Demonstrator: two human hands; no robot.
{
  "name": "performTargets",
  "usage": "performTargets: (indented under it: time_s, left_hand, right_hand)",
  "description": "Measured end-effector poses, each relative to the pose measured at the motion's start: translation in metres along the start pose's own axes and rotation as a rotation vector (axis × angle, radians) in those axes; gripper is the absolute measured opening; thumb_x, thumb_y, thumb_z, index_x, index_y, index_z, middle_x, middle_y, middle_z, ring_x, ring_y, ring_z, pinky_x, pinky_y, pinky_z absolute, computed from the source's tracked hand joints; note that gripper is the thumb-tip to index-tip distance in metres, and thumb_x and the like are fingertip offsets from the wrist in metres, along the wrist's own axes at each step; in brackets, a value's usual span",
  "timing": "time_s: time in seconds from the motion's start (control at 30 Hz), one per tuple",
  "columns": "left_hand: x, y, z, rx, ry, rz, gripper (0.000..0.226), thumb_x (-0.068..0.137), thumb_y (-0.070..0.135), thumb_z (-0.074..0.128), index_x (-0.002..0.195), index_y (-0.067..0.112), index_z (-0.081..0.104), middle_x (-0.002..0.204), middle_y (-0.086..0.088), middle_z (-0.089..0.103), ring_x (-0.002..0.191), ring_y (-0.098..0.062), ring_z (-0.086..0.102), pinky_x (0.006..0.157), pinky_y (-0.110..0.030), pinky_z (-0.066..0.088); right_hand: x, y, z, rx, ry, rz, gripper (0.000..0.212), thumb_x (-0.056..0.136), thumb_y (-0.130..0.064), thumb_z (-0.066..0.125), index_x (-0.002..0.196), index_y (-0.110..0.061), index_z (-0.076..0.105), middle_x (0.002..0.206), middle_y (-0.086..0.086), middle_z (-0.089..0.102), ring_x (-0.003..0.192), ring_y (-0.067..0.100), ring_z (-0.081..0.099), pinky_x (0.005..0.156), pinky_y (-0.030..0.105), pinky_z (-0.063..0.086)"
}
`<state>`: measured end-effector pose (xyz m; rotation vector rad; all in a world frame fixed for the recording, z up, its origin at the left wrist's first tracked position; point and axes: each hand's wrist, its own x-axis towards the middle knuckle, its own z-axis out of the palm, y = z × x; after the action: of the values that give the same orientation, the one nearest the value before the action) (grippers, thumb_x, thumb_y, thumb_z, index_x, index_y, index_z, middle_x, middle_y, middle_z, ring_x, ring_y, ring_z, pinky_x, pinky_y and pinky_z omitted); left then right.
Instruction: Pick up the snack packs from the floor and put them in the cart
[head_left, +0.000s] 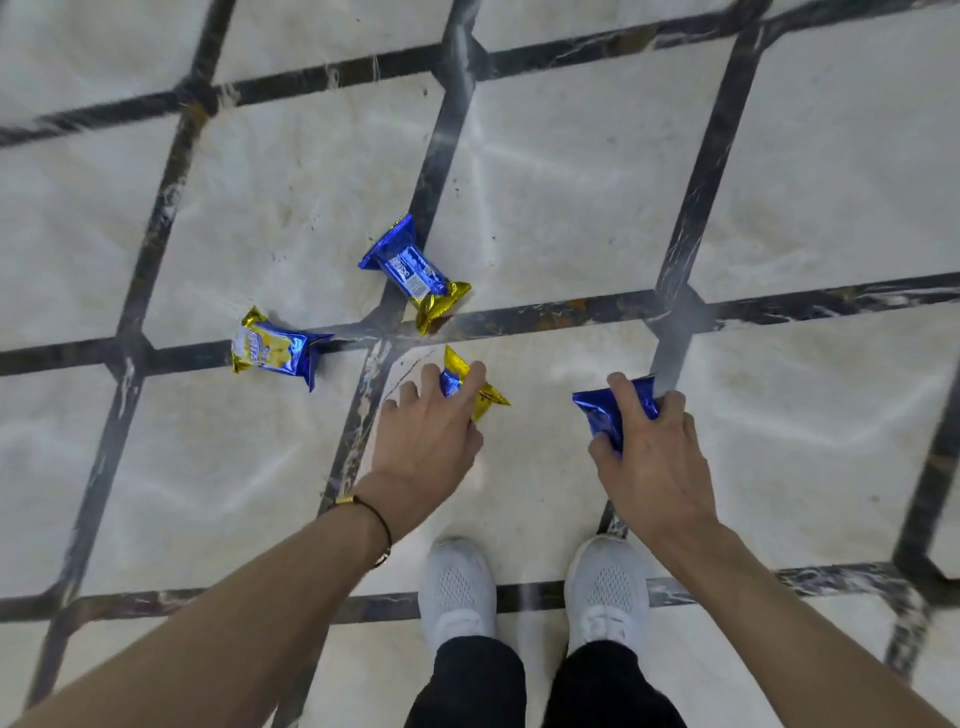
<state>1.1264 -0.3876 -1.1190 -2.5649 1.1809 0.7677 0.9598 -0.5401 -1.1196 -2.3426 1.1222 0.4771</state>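
Observation:
Blue and gold foil snack packs are spread over the marble floor. My left hand (428, 428) grips one pack (485, 397) by its blue middle, gold ends sticking out past the fingers. My right hand (649, 447) grips a second, mostly blue pack (602, 410). Two more packs lie loose on the floor: one (415, 273) ahead of my left hand, another (275, 348) further left. The cart is not in view.
Pale marble floor tiles (571, 208) with dark stripes between them fill the view. My two white shoes (457, 587) stand at the bottom centre, below my hands.

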Motion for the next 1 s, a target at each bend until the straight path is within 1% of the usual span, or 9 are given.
performTargets:
  time_s: [0.1, 0.2, 0.3, 0.43, 0.53, 0.63, 0.8, 0.93, 1.0]
  left_hand:
    - [-0.017, 0.015, -0.054, -0.131, 0.044, -0.081, 0.063, 0.089, 0.037, 0.052, 0.145, 0.029, 0.025, 0.112, -0.013, 0.046, 0.091, -0.036, 0.054, 0.072, -0.044, 0.05]
    - [-0.035, 0.023, -0.11, -0.19, 0.112, -0.126, 0.064, 0.089, 0.038, 0.053, 0.145, 0.032, 0.025, 0.115, -0.012, 0.046, 0.09, -0.035, 0.055, 0.067, -0.04, 0.049]
    - [-0.051, 0.027, -0.169, -0.177, 0.166, -0.16, 0.063, 0.089, 0.04, 0.053, 0.146, 0.032, 0.027, 0.117, -0.009, 0.045, 0.087, -0.031, 0.054, 0.062, -0.035, 0.041]
    - [-0.076, 0.04, -0.259, -0.147, 0.201, -0.188, 0.064, 0.091, 0.043, 0.049, 0.149, 0.033, 0.022, 0.121, -0.007, 0.044, 0.089, -0.025, 0.053, 0.06, -0.031, 0.036]
    - [-0.093, 0.055, -0.331, -0.184, 0.247, -0.194, 0.062, 0.094, 0.045, 0.046, 0.148, 0.035, 0.016, 0.127, -0.007, 0.041, 0.094, -0.025, 0.053, 0.067, -0.034, 0.045]
    - [-0.109, 0.073, -0.405, -0.216, 0.331, -0.157, 0.061, 0.093, 0.043, 0.045, 0.146, 0.035, 0.016, 0.122, -0.005, 0.041, 0.089, -0.023, 0.052, 0.068, -0.033, 0.049]
    - [-0.156, 0.105, -0.51, -0.211, 0.383, -0.051, 0.061, 0.091, 0.043, 0.048, 0.144, 0.032, 0.019, 0.123, -0.008, 0.045, 0.092, -0.027, 0.056, 0.071, -0.038, 0.053]
    - [-0.206, 0.137, -0.579, -0.196, 0.406, 0.071, 0.058, 0.093, 0.042, 0.048, 0.143, 0.031, 0.021, 0.124, -0.007, 0.045, 0.092, -0.025, 0.057, 0.072, -0.038, 0.055]
    - [-0.233, 0.15, -0.607, -0.166, 0.422, 0.155, 0.056, 0.094, 0.042, 0.047, 0.143, 0.031, 0.021, 0.121, -0.005, 0.045, 0.092, -0.023, 0.056, 0.072, -0.035, 0.053]
  right_hand:
    - [-0.015, -0.021, -0.044, -0.012, 0.0, 0.022, 0.061, 0.092, -0.034, 0.055, 0.146, -0.031, 0.027, 0.127, 0.018, 0.039, 0.098, 0.034, 0.05, 0.062, 0.037, 0.048]
    - [-0.03, -0.042, -0.095, -0.032, 0.039, 0.02, 0.062, 0.091, -0.036, 0.055, 0.146, -0.032, 0.027, 0.125, 0.017, 0.041, 0.097, 0.031, 0.05, 0.06, 0.035, 0.049]
    - [-0.045, -0.061, -0.153, -0.032, 0.074, 0.032, 0.062, 0.091, -0.039, 0.055, 0.146, -0.033, 0.027, 0.124, 0.014, 0.042, 0.097, 0.027, 0.05, 0.057, 0.031, 0.044]
    - [-0.065, -0.08, -0.241, -0.02, 0.158, 0.02, 0.06, 0.092, -0.039, 0.053, 0.146, -0.036, 0.027, 0.128, 0.012, 0.042, 0.1, 0.025, 0.051, 0.056, 0.028, 0.038]
    - [-0.079, -0.095, -0.312, -0.006, 0.225, 0.028, 0.057, 0.095, -0.044, 0.05, 0.147, -0.035, 0.027, 0.119, 0.007, 0.042, 0.096, 0.023, 0.053, 0.055, 0.025, 0.038]
    - [-0.094, -0.109, -0.383, -0.003, 0.335, 0.048, 0.056, 0.093, -0.045, 0.051, 0.143, -0.036, 0.029, 0.11, 0.006, 0.043, 0.089, 0.021, 0.053, 0.052, 0.026, 0.037]
    - [-0.147, -0.129, -0.485, 0.084, 0.435, 0.13, 0.058, 0.091, -0.046, 0.051, 0.143, -0.037, 0.026, 0.112, 0.006, 0.041, 0.092, 0.024, 0.055, 0.059, 0.031, 0.047]
    - [-0.201, -0.135, -0.555, 0.128, 0.523, 0.245, 0.059, 0.092, -0.046, 0.049, 0.144, -0.038, 0.023, 0.117, 0.007, 0.04, 0.098, 0.027, 0.056, 0.061, 0.03, 0.04]
    - [-0.233, -0.136, -0.585, 0.149, 0.568, 0.289, 0.057, 0.091, -0.047, 0.049, 0.142, -0.04, 0.023, 0.115, 0.006, 0.041, 0.094, 0.026, 0.056, 0.061, 0.032, 0.042]
